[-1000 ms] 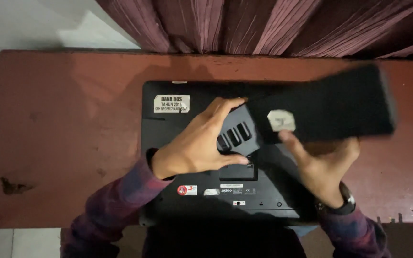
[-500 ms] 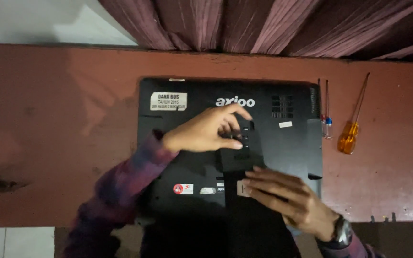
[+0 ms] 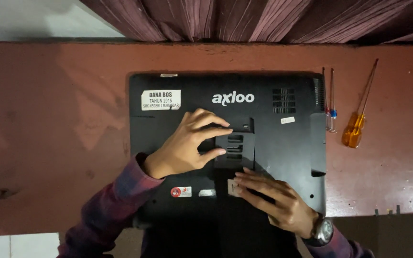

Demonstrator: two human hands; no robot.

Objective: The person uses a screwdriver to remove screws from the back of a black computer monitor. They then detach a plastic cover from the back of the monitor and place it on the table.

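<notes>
On the reddish table (image 3: 48, 119), both hands' fingers (image 3: 206, 119) press flat, gripping nothing, on a black upturned laptop (image 3: 288, 157).

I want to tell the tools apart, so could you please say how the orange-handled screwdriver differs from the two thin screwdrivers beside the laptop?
The orange-handled screwdriver has a thick, translucent orange handle; the two thin screwdrivers have slim handles, one with a blue band. The orange one lies tilted, shaft leaning right, farther from the upturned black laptop; the thin pair lie parallel and almost straight, close against the laptop's edge. All rest on the reddish wooden table, handles towards the person, untouched by either hand.
</notes>
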